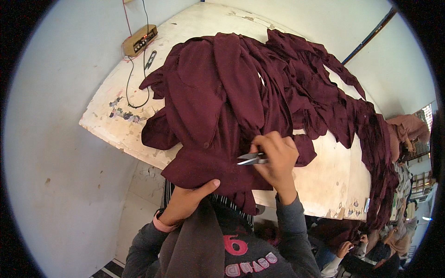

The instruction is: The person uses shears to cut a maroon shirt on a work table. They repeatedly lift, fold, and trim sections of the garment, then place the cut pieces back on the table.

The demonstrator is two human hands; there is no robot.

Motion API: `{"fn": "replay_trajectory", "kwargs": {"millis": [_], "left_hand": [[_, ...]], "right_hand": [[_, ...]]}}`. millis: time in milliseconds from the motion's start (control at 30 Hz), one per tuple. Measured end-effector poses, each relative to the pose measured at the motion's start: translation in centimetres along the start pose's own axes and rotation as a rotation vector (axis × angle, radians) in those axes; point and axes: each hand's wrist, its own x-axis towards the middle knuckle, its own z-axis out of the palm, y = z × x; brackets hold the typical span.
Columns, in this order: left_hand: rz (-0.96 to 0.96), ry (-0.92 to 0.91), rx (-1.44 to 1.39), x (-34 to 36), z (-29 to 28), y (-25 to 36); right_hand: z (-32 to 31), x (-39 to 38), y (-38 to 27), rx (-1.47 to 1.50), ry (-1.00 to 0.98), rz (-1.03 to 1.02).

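Note:
A maroon garment [199, 106] lies bunched on the table, its near edge drawn over the front of the table toward me. My left hand [187, 204] grips that near edge, thumb on top and fingers hidden under the cloth. In my right hand [280, 160] is a pair of thread snips [248, 161], held just over the fabric to the right of a small round button [206, 145]. The blades point left and stand slightly apart. Whether they touch the cloth I cannot tell.
On the worn pale table [324, 185], more maroon pieces [320, 83] spread right and hang over its end. A small brown box [140, 41] with wires sits at the far left, beside another pair of snips [150, 60]. Other people's hands [345, 250] work at lower right.

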Motion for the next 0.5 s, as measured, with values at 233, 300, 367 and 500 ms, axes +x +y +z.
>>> {"fn": "replay_trajectory", "kwargs": {"millis": [233, 300, 367, 500], "left_hand": [[-0.007, -0.02, -0.044, 0.0, -0.3, -0.3], [0.002, -0.022, -0.069, 0.0, 0.1, 0.2], [0.012, -0.03, -0.064, 0.0, 0.4, 0.4], [-0.013, -0.051, 0.003, -0.3, 0.3, 0.0]], "right_hand": [[-0.1, -0.9, -2.2, 0.343, 0.028, 0.082], [0.1, -1.1, -2.8, 0.356, -0.001, 0.058], [0.2, -1.1, -3.1, 0.34, -0.037, 0.012], [1.0, -1.5, -3.5, 0.299, -0.059, -0.011]]}}
